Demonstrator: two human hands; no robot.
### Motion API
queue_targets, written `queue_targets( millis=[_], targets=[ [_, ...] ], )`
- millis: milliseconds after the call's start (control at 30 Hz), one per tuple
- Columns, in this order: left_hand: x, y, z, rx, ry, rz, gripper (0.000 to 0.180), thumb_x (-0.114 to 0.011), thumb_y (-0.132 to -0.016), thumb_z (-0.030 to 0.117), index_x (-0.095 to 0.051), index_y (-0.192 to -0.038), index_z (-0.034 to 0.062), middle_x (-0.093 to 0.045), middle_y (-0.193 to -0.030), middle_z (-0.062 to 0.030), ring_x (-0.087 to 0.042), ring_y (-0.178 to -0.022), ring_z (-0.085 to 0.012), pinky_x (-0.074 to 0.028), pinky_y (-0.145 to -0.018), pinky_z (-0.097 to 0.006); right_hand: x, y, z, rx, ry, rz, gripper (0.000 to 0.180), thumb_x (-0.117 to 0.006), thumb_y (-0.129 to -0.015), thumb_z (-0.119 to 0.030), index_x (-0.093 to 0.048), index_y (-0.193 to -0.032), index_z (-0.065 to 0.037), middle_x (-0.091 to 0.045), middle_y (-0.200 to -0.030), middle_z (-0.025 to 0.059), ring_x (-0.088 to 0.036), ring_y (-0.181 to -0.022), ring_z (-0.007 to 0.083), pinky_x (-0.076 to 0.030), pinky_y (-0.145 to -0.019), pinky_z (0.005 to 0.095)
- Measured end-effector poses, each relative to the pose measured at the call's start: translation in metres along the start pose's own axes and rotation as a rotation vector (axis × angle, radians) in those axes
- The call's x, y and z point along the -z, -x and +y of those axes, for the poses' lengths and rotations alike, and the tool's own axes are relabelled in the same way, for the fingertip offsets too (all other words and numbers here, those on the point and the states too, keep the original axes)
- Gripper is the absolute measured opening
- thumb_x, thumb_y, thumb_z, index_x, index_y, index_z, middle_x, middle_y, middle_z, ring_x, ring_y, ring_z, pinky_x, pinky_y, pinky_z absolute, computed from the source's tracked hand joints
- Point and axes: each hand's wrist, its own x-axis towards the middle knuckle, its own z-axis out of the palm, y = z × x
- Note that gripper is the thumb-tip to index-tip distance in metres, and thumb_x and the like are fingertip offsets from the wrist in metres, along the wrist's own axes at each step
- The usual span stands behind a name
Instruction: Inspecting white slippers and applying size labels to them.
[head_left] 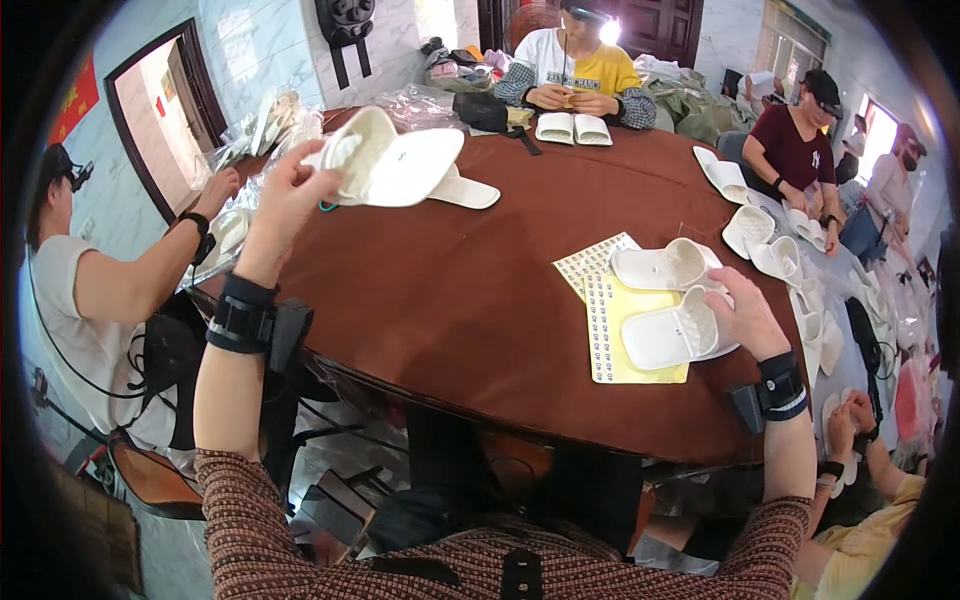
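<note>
Raised at the left, my left hand [290, 200] grips a white slipper [415, 172] by its strap end, the sole tilted toward me. Partly hidden behind it, another white slipper [470, 192] shows over the table. On the right, my right hand [748, 315] is closed at the strap end of a white slipper [660, 338], its thumb by the opening. A matching slipper [640, 268] lies just beyond, side by side with it. Both rest on a yellow sticker sheet [602, 350] printed with rows of small labels. A second sheet [588, 266] sticks out from under them.
The brown round table [450, 290] carries a white pair [573, 129] before a person [580, 70] opposite. More slippers [760, 245] line the right edge, near a person in dark red [800, 150]. At left, a person in white [110, 280] reaches toward bagged slippers [275, 125].
</note>
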Motion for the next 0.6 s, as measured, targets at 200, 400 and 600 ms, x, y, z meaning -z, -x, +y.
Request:
queue_targets(
  millis=[200, 400, 600],
  targets=[
    [-0.042, 0.016, -0.054, 0.044, -0.12, -0.352, 0.054, -0.07, -0.076, 0.018, -0.055, -0.125, 0.0001, -0.063, -0.096, -0.0051, -0.058, -0.087, -0.0119, -0.047, -0.078, -0.026, 0.017, -0.008, -0.037, -0.02, -0.096, 0.013, 0.032, -0.064, -0.087, -0.018, -0.058, -0.114, -0.001, -0.059, -0.121, 0.018, -0.054, -0.115, 0.034, -0.042, -0.097, 0.0392],
    [-0.07, 0.014, -0.049, 0.147, -0.289, -0.661, 0.058, -0.073, -0.081, 0.024, -0.053, -0.128, -0.002, -0.058, -0.123, -0.0155, -0.056, -0.106, -0.0183, -0.047, -0.089, -0.031, 0.01, -0.01, -0.059, 0.106, -0.131, 0.02, 0.032, -0.064, -0.086, -0.015, -0.059, -0.115, -0.003, -0.056, -0.126, 0.02, -0.053, -0.118, 0.0349, -0.041, -0.1, 0.0393],
    [-0.073, -0.06, -0.084, 0.028, -0.45, -0.528, 0.047, -0.066, -0.085, 0.027, -0.059, -0.118, -0.0055, -0.066, -0.108, -0.0177, -0.063, -0.098, -0.0212, -0.049, -0.086, -0.032, -0.005, -0.011, -0.071, 0.138, -0.18, -0.008, 0.03, -0.064, -0.084, -0.011, -0.061, -0.113, -0.003, -0.059, -0.122, 0.0196, -0.055, -0.114, 0.0355, -0.043, -0.097, 0.0392]
  ],
)
